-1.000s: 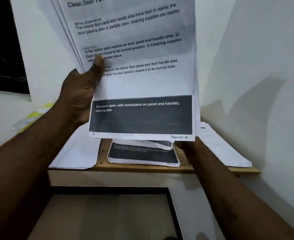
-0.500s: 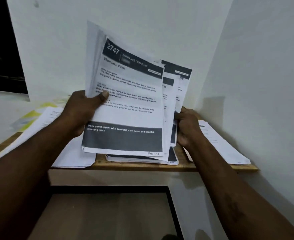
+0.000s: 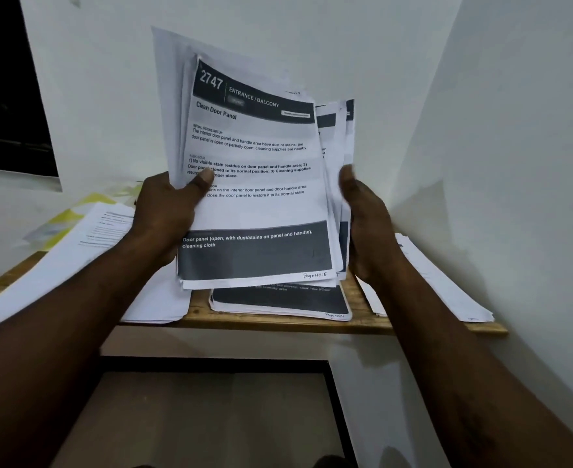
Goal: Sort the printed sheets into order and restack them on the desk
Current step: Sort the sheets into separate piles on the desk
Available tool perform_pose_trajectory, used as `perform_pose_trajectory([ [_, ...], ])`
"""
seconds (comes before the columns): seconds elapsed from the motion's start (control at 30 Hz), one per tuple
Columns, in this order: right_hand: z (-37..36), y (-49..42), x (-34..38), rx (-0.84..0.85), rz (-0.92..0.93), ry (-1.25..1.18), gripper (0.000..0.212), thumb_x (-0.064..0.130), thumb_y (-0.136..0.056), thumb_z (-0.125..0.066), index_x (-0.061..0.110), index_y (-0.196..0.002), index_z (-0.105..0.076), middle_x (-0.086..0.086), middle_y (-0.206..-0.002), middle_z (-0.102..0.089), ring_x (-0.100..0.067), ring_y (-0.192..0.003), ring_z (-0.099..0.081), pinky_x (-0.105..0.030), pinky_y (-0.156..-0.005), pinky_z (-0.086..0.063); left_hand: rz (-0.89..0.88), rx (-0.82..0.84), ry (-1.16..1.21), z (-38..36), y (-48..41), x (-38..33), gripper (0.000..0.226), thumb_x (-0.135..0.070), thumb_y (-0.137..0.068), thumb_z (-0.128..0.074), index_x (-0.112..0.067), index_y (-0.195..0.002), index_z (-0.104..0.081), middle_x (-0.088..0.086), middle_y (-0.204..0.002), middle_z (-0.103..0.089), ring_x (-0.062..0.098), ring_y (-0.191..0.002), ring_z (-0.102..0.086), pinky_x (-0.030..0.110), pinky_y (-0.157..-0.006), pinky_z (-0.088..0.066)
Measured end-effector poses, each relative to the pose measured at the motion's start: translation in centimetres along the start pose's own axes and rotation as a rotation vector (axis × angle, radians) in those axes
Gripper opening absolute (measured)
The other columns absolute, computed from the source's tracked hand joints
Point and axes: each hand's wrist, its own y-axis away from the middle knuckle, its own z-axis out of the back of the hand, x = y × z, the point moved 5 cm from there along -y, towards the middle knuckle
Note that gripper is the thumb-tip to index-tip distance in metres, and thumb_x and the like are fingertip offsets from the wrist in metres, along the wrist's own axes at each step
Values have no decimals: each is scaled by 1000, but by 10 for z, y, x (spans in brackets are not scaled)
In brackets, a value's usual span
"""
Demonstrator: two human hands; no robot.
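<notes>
While you're holding the fanned sheaf of white printed sheets with dark bands (image 3: 258,207) upright over the front edge of the wooden desk (image 3: 200,309), your left hand (image 3: 167,217) is pinching its left side, thumb on the front page. Your right hand (image 3: 370,228) is sitting against the right side, too blurry to tell if it's gripping. A second flat printed stack (image 3: 280,300) is lying by the front edge underneath.

Two are counted, left hand (image 3: 167,214) and right hand (image 3: 369,224); one bundle of printed sheets (image 3: 254,204) is held (sheets too overlapped to number); on one desk (image 3: 278,324) three are spotted: left pile (image 3: 75,261), middle pile (image 3: 278,298), right pile (image 3: 440,282); one yellow item (image 3: 72,211) is glimpsed.
</notes>
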Motion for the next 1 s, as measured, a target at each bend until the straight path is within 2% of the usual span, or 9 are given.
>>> perform_pose_trajectory([
  [0.1,-2,-3,-1,8,96,273,44,25,-90,-82,14,-130,-67,-1,-122,-77,-22,-111,-74,-52,-103,-57,-16,5,-6,-4,2,0,16,-32,-94,-79,-22,-106,-77,-4,-101,-81,16,-96,-78,38,-89,-63],
  [0.23,0,-5,0,-17,117,225,40,2,-91,-76,11,-129,-68,-1,-118,-78,-21,-109,-75,-43,-103,-58,-53,27,74,-10,6,-8,16,-28,-95,-78,-20,-109,-77,-6,-103,-81,16,-101,-77,35,-90,-63],
  [0.33,0,-8,0,-41,126,169,36,-2,-93,-72,10,-126,-67,-3,-116,-78,-23,-108,-75,-39,-99,-59,-30,63,187,-11,5,-11,34,-23,-97,-76,-9,-127,-71,6,-118,-78,24,-111,-75,43,-97,-61],
  [0.5,-2,-10,2,-57,153,160,40,2,-93,-72,8,-132,-64,-6,-120,-77,-27,-110,-74,-47,-101,-58,22,149,294,-10,0,-5,52,-1,-93,-67,-6,-143,-54,14,-135,-70,34,-124,-68,52,-107,-54],
  [0.6,-7,-9,13,-8,186,163,49,13,-89,-75,8,-135,-61,-8,-126,-74,-29,-114,-71,-43,-99,-60,214,217,399,-12,2,0,64,-14,-89,-72,-4,-149,-52,16,-139,-67,39,-129,-64,57,-107,-52],
  [0.7,-12,-8,29,51,255,151,40,3,-95,-69,6,-133,-59,-13,-126,-73,-29,-112,-71,-36,-93,-60,380,346,482,-20,12,3,47,-31,-102,-61,-11,-145,-60,11,-141,-66,36,-132,-62,56,-110,-50],
  [0.8,-17,-11,35,92,279,137,36,-3,-94,-67,6,-128,-61,-18,-126,-72,-29,-109,-71,-42,-97,-59,437,419,574,-22,14,6,38,-44,-105,-56,-21,-133,-67,6,-141,-67,33,-134,-61,55,-109,-50],
  [0.93,-7,-25,9,14,26,258,35,0,-83,-75,7,-117,-68,-8,-112,-79,-24,-102,-75,-42,-97,-59,501,376,334,-14,8,17,43,-34,-103,-59,-14,-142,-63,10,-136,-70,31,-121,-70,52,-107,-52],
  [1.0,1,-26,-8,37,-110,312,37,8,-71,-76,7,-108,-75,-6,-106,-81,-29,-102,-77,-52,-103,-56,481,304,159,-8,4,22,37,-22,-100,-64,-10,-135,-67,10,-127,-75,29,-113,-74,49,-103,-55],
])
